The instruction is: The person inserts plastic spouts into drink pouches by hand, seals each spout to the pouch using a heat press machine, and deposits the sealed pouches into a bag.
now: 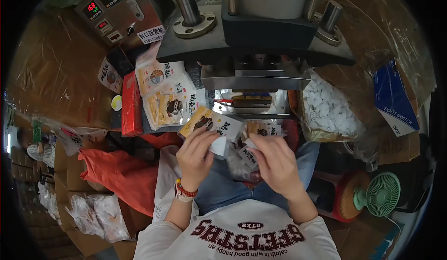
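You are sitting before a large press (268,31), whose top is running out of view and whose upper plate is overhanging the metal bed, hiding part of the space between them. To your left, the steel control box (116,20), also cut off at the top, is showing red and green digits. An orange-red sack (123,174) is slumping below it, its contents hidden. On your right, an open carton (325,136) is holding a heap of small white pieces (328,104), too blurred to name. The blue-and-white "FOOT SWITCH" carton (396,99) is leaning beyond it, its inside hidden. At lower left, clear plastic bags (109,215) are bulging with whitish contents you cannot make out. A stack of printed pouches (170,108) is lying beside the press bed, next to a narrow red box (132,104). A green fan (382,194) is standing at lower right. Your left hand (193,150) is gripping a printed pouch (221,124) over your lap, in front of the press, with your fingers covering part of its print. Your right hand (277,160) is closing thumb and fingertips on a small whitish thing (250,143), mostly hidden; beyond those fingers another printed packet (265,128) is showing only partly, and you cannot tell whether they are touching it.
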